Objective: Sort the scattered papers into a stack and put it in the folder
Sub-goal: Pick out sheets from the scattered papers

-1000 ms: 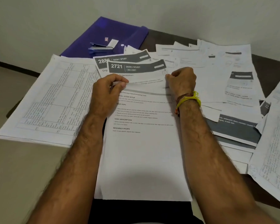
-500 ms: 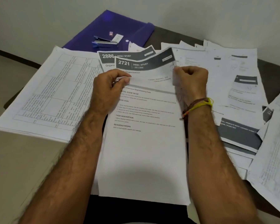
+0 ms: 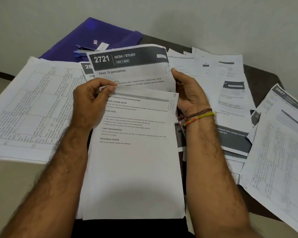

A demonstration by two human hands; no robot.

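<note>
Head view: left hand [image 3: 91, 102] pinches front sheet [image 3: 134, 160] — right hand [image 3: 187, 93] grips sheet 2721 [image 3: 127, 66], text partly hidden.

a dark brown desk [image 3: 258, 73] is seen, largely covered. a purple folder [image 3: 100, 34] is laid at its far left corner, a stapler [image 3: 83, 49] resting on it. tabled sheets [image 3: 29, 107] overhang the left edge. scattered papers [image 3: 230, 93] are spread across the right side to the right edge.

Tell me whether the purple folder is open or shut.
Shut, it seems: the purple folder lies flat with a stapler on top, and no papers visibly inside.
</note>
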